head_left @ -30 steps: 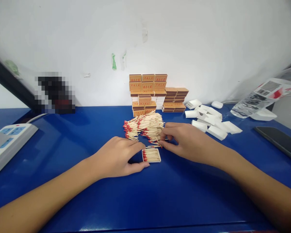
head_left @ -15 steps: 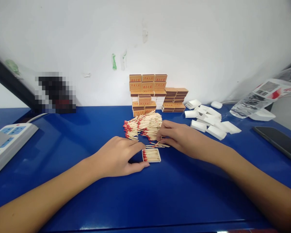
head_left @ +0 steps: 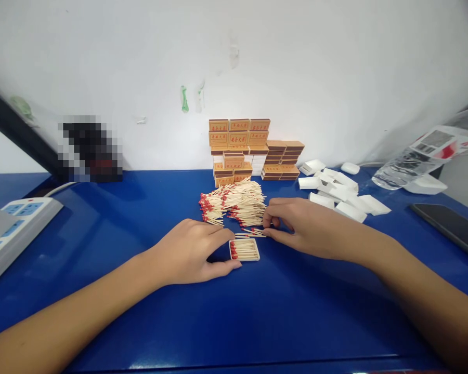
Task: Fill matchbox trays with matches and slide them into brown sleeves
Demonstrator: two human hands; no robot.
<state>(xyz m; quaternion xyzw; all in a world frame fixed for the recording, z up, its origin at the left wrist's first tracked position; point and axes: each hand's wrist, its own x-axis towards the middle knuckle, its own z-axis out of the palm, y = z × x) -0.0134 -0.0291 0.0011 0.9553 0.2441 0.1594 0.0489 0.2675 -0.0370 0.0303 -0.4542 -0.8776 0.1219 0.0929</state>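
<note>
A: What sits nearest?

B: The left hand (head_left: 193, 252), on the blue tabletop (head_left: 218, 322). Its thumb and forefinger straddle the left end of a small tray (head_left: 245, 259) and seem to press on its long sides, bracing it. The tray lies flat, a layer of matches (head_left: 245, 250) inside, red heads to the left.

A: And the right hand (head_left: 310, 228)?

B: Up and to the right of the tray. Thumb and fingertips come together at the right-hand ends of a few loose matches (head_left: 251, 233), just beyond the tray's far side. Whether they grip any, I cannot tell.

A: Which step is in hand, then?

B: Picking up or lining up those loose sticks, I'd judge, with the tray steadied alongside.

A: What does the next move call for?

B: A light, level pinch, in my view, with the heads kept pointing left and the tray braced against sliding.

A: Farther off?

B: The heap of matches (head_left: 244, 202), close past the loose ones. Then white trays (head_left: 338, 192) scattered to the right, and stacked matchboxes (head_left: 238, 139) behind the heap.
</note>
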